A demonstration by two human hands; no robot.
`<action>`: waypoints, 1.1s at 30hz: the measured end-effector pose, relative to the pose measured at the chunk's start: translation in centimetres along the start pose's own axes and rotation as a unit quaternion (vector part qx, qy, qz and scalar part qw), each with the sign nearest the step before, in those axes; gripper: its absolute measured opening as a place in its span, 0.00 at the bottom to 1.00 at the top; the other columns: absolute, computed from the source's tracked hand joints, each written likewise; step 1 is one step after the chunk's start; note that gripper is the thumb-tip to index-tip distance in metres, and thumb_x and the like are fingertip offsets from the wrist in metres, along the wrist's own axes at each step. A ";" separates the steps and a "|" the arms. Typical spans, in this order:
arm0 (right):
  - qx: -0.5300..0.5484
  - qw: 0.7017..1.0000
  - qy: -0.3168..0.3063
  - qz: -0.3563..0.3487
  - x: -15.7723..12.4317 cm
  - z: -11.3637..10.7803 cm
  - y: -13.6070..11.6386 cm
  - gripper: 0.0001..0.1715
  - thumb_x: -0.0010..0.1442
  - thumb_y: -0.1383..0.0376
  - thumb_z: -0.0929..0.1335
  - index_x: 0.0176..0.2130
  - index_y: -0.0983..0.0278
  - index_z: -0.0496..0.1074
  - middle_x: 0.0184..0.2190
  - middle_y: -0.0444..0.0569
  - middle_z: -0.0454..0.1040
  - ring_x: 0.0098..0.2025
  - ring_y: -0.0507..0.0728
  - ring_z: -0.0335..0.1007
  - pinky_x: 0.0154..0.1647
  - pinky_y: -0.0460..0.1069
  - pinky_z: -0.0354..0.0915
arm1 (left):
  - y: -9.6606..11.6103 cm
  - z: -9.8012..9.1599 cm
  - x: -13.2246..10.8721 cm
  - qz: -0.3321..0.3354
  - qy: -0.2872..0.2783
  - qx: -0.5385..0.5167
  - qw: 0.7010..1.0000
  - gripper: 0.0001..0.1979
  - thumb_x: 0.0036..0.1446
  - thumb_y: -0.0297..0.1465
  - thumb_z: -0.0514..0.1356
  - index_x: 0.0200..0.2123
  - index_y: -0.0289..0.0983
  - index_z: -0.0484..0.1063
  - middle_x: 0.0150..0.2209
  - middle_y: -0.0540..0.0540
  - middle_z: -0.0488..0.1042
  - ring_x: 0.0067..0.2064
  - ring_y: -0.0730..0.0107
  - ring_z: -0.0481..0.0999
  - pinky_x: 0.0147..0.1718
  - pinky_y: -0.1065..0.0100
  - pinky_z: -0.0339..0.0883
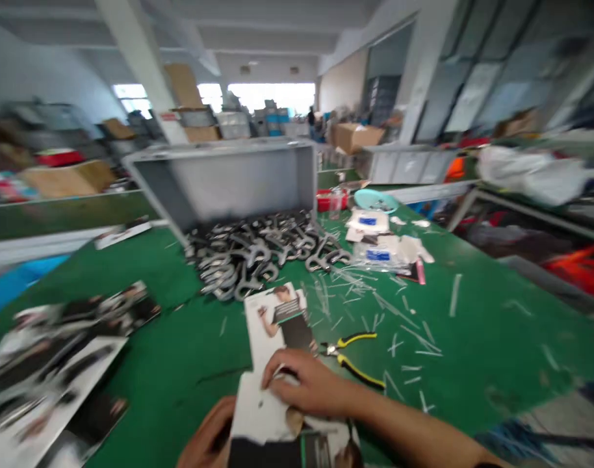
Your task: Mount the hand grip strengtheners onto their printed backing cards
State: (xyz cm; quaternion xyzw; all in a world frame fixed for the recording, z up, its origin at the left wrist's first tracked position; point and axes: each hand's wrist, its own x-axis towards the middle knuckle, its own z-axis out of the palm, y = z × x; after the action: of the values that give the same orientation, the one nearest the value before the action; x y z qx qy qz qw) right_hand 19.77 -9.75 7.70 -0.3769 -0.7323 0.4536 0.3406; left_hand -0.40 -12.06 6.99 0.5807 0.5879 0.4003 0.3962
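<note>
At the bottom of the view, my left hand (210,434) is closed around the left edge of a printed white-and-black card (258,416), fingers partly behind it. Over the card's upper part, my right hand (309,383) is bent, thumb and index finger brought together; what sits between them is too small to make out. Just beyond lies another printed card (287,318) with a person pictured on it. Wire cutters (353,357) with yellow-and-black handles rest, jaws apart, to the right of my right hand.
A grey crate (248,179) lies tipped on its side, with grey-and-black curved metal pieces (258,250) spilling out. Stacked cards (58,364) are at left. Cut white plastic strips (375,299), clear bags (379,253) and a turquoise dish (375,200) lie at right on the green table (472,351).
</note>
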 end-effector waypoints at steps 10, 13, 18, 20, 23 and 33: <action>0.027 0.998 -0.050 -0.034 -0.5 0.2 0.8 0.03 0.61 0.67 0.70 0.37 0.61 0.70 0.40 0.45 0.70 0.45 0.54 0.68 0.49 0.48 0.59 | 0.9 -0.2 -3.1 -0.145 -0.061 -0.336 0.929 0.21 0.63 0.44 0.56 0.52 0.35 0.69 0.42 0.40 0.79 0.39 0.65 0.77 0.40 0.68 0.68; 0.031 0.998 -0.034 -0.032 -0.5 0.6 0.5 0.03 0.61 0.67 0.70 0.36 0.61 0.71 0.39 0.45 0.71 0.43 0.53 0.68 0.47 0.47 0.60 | 1.1 0.0 -3.1 -0.127 -0.071 -0.295 0.944 0.20 0.59 0.43 0.61 0.50 0.37 0.69 0.42 0.43 0.78 0.38 0.67 0.77 0.39 0.68 0.68; 0.012 0.999 -0.013 -0.032 -0.4 1.3 0.6 0.06 0.59 0.71 0.70 0.36 0.61 0.71 0.38 0.44 0.72 0.42 0.53 0.69 0.45 0.47 0.62 | 1.1 0.4 -1.3 -0.143 -0.074 -0.248 0.955 0.23 0.54 0.43 0.65 0.49 0.38 0.68 0.29 0.51 0.75 0.29 0.71 0.73 0.28 0.73 0.65; 0.001 0.999 -0.008 -0.046 -0.4 1.4 0.7 0.06 0.59 0.71 0.70 0.35 0.61 0.71 0.38 0.44 0.72 0.44 0.54 0.69 0.47 0.48 0.62 | 1.1 0.6 -0.5 -0.139 -0.089 -0.226 0.960 0.23 0.52 0.43 0.66 0.48 0.37 0.71 0.27 0.51 0.74 0.27 0.72 0.71 0.26 0.74 0.62; -0.039 0.997 0.012 -0.063 -0.6 0.5 0.4 0.05 0.58 0.70 0.71 0.35 0.60 0.72 0.48 0.47 0.71 0.53 0.58 0.64 0.55 0.53 0.59 | 1.0 0.7 0.3 -0.133 -0.091 -0.197 0.967 0.21 0.52 0.44 0.66 0.42 0.35 0.74 0.27 0.50 0.74 0.26 0.73 0.70 0.24 0.75 0.61; -0.252 0.963 0.051 -0.077 1.5 -10.5 3.4 0.17 0.68 0.63 0.64 0.56 0.56 0.67 0.58 0.51 0.67 0.61 0.59 0.60 0.63 0.59 0.56 | -1.3 1.2 2.2 -0.177 0.122 -0.283 0.935 0.29 0.38 0.44 0.73 0.41 0.37 0.71 0.36 0.43 0.81 0.37 0.58 0.80 0.37 0.64 0.73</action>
State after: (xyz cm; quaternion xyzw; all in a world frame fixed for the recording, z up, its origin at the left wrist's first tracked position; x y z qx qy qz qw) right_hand 28.70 -3.11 8.61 -0.4154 -0.8314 0.2072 0.3053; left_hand 0.24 -9.89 5.29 0.2778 0.5873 0.5414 0.5337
